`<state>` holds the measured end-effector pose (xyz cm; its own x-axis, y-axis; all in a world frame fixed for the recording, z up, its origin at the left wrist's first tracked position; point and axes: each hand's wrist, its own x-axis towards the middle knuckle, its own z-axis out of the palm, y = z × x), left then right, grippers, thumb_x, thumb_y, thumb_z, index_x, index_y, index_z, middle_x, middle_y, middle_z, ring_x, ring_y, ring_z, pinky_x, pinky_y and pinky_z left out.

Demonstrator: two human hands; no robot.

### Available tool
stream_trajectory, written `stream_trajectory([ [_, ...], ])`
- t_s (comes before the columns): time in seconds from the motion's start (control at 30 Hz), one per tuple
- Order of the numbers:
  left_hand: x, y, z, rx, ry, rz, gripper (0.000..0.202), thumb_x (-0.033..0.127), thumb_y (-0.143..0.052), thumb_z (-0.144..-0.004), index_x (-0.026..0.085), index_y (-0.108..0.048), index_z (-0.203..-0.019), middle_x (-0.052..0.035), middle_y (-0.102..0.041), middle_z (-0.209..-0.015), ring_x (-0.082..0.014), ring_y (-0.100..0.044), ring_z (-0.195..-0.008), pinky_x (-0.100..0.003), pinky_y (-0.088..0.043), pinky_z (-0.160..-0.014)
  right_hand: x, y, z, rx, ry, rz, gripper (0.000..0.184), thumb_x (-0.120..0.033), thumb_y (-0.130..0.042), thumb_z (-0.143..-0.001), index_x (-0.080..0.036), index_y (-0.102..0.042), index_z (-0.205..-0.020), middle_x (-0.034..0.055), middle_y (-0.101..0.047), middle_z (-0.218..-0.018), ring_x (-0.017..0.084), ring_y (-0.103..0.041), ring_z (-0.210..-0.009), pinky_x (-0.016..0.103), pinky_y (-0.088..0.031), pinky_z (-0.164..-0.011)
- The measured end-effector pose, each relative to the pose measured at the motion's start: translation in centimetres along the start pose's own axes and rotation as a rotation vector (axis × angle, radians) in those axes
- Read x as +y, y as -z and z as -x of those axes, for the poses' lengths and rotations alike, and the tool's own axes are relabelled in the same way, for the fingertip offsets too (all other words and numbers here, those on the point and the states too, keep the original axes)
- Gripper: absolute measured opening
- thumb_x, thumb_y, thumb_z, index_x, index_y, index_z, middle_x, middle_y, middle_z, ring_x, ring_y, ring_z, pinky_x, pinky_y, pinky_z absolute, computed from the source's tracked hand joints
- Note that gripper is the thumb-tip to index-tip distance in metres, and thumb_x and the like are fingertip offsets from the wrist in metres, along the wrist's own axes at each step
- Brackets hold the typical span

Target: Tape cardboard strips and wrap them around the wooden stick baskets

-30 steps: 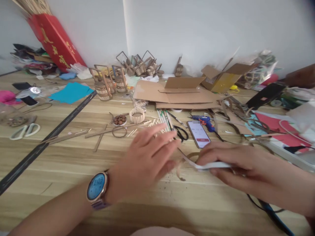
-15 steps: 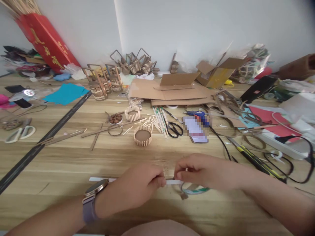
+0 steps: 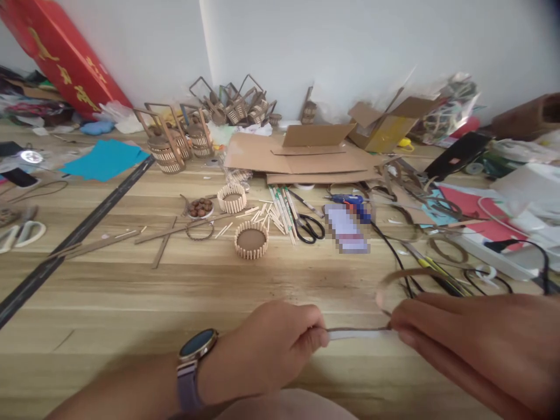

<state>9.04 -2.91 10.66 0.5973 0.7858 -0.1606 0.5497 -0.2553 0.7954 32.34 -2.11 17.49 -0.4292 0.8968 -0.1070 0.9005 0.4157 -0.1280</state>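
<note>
A narrow strip, white with a brown upper edge (image 3: 359,333), is stretched between my two hands just above the near part of the table. My left hand (image 3: 280,344), with a watch on its wrist, pinches one end between thumb and finger. Farther right, my right hand (image 3: 450,338) is closed on the strip, partly blurred. A brown band (image 3: 406,273) curls up and over behind the right fingers; whether it is the same piece is unclear. Beyond the hands stands a small round basket of short wooden sticks with a brown base (image 3: 251,240).
Behind lie a stick ring (image 3: 231,199), a bowl of brown beads (image 3: 200,208), black scissors (image 3: 310,228), a phone (image 3: 347,228) and a blue glue gun (image 3: 350,201). A yellow-black cutter (image 3: 441,274) and cables are at right. Flattened cardboard (image 3: 254,154) and small baskets (image 3: 164,151) stand farther back.
My right hand has moved right, drawing away from the left, and the visible stretch of strip is longer. My left hand has shifted right too. The view has turned slightly.
</note>
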Motion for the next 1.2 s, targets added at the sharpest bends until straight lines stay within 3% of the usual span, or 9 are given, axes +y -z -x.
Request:
stream_trajectory([
  [0.13, -2.3, 0.0, 0.3, -0.041, 0.148, -0.147, 0.025, 0.027, -0.045, -0.094, 0.021, -0.059, -0.074, 0.0022, -0.065, -0.07, -0.0147, -0.057, -0.064, -0.025, -0.033, -0.054, 0.2, -2.7, -4.7, -0.411, 0.205, 0.017, 0.028, -0.033, -0.042, -0.093, -0.026, -0.065, -0.077, 0.0033, -0.07, -0.077, 0.022, -0.064, -0.069, 0.033, -0.035, -0.058],
  [0.23, -4.8, 0.2, 1.2, -0.03, 0.204, -0.312, 0.028, 0.026, -0.044, -0.094, 0.021, -0.063, -0.075, 0.0006, -0.068, -0.071, -0.016, -0.059, -0.061, -0.026, -0.033, -0.052, -1.0, -5.4, -8.7, -0.553, 0.266, -0.101, 0.023, -0.021, -0.049, -0.086, -0.022, -0.072, -0.088, 0.0059, -0.073, -0.093, 0.022, -0.065, -0.082, 0.028, -0.039, -0.064],
  [0.33, -6.3, 0.2, 2.0, -0.024, 0.272, -0.464, 0.03, 0.028, -0.047, -0.093, 0.021, -0.065, -0.071, -0.0027, -0.069, -0.068, -0.0192, -0.06, -0.059, -0.028, -0.034, -0.051, -2.6, -7.6, -10.9, -0.594, 0.324, -0.129, 0.024, -0.013, -0.051, -0.08, -0.02, -0.074, -0.082, 0.0043, -0.074, -0.085, 0.018, -0.064, -0.076, 0.024, -0.038, -0.061],
  [0.43, -6.4, -0.1, 2.2, 0.033, 0.302, -0.576, 0.024, 0.024, -0.05, -0.092, 0.017, -0.066, -0.077, -0.0096, -0.069, -0.08, -0.026, -0.062, -0.074, -0.034, -0.042, -0.062, -3.6, -8.8, -11.5, -0.606, 0.333, -0.116, 0.023, -0.012, -0.053, -0.078, -0.019, -0.075, -0.079, 0.0042, -0.074, -0.079, 0.017, -0.062, -0.07, 0.023, -0.036, -0.057],
  [0.53, -6.2, -1.6, 1.6, 0.125, 0.163, -0.693, 0.018, 0.016, -0.047, -0.093, 0.015, -0.064, -0.086, -0.0116, -0.065, -0.091, -0.0283, -0.059, -0.087, -0.04, -0.046, -0.075, -3.9, -8.8, -11.5, -0.618, 0.331, -0.107, 0.024, -0.013, -0.053, -0.078, -0.019, -0.076, -0.078, 0.0052, -0.074, -0.076, 0.017, -0.06, -0.066, 0.024, -0.034, -0.054],
  [0.63, -6.9, -4.1, 0.6, 0.161, 0.018, -0.592, 0.014, 0.014, -0.048, -0.094, 0.017, -0.062, -0.093, -0.0079, -0.063, -0.092, -0.0228, -0.059, -0.082, -0.034, -0.048, -0.07, -3.7, -8.8, -11.7, -0.625, 0.337, -0.14, 0.026, -0.012, -0.052, -0.078, -0.019, -0.077, -0.083, 0.0055, -0.075, -0.082, 0.016, -0.061, -0.068, 0.024, -0.036, -0.056],
  [0.77, -8.5, -6.4, -0.2, 0.145, -0.004, -0.562, 0.017, 0.012, -0.045, -0.095, 0.019, -0.061, -0.097, -0.0064, -0.064, -0.094, -0.0206, -0.06, -0.083, -0.031, -0.049, -0.071, -2.9, -9.4, -12.1, -0.657, 0.345, -0.224, 0.024, -0.013, -0.054, -0.076, -0.018, -0.077, -0.08, 0.0026, -0.075, -0.078, 0.014, -0.057, -0.064, 0.022, -0.036, -0.056],
  [1.0, -8.8, -6.3, -0.2, 0.163, 0.055, -0.507, 0.017, 0.016, -0.044, -0.097, 0.019, -0.06, -0.094, -0.0051, -0.063, -0.092, -0.0195, -0.06, -0.08, -0.031, -0.049, -0.07, -0.7, -10.1, -12.4, -0.756, 0.286, -0.408, 0.025, -0.019, -0.05, -0.076, -0.014, -0.074, -0.069, -0.0001, -0.068, -0.06, 0.011, -0.051, -0.054, 0.019, -0.035, -0.051],
  [1.2, -7.8, -5.7, -0.4, 0.167, 0.098, -0.45, 0.011, 0.015, -0.05, -0.094, 0.018, -0.061, -0.095, -0.0042, -0.065, -0.096, -0.0186, -0.061, -0.086, -0.03, -0.049, -0.075, 0.0, -9.9, -11.9, -0.799, 0.253, -0.517, 0.028, -0.016, -0.047, -0.076, -0.014, -0.073, -0.086, -0.0013, -0.068, -0.057, 0.012, -0.055, -0.056, 0.019, -0.038, -0.054],
])
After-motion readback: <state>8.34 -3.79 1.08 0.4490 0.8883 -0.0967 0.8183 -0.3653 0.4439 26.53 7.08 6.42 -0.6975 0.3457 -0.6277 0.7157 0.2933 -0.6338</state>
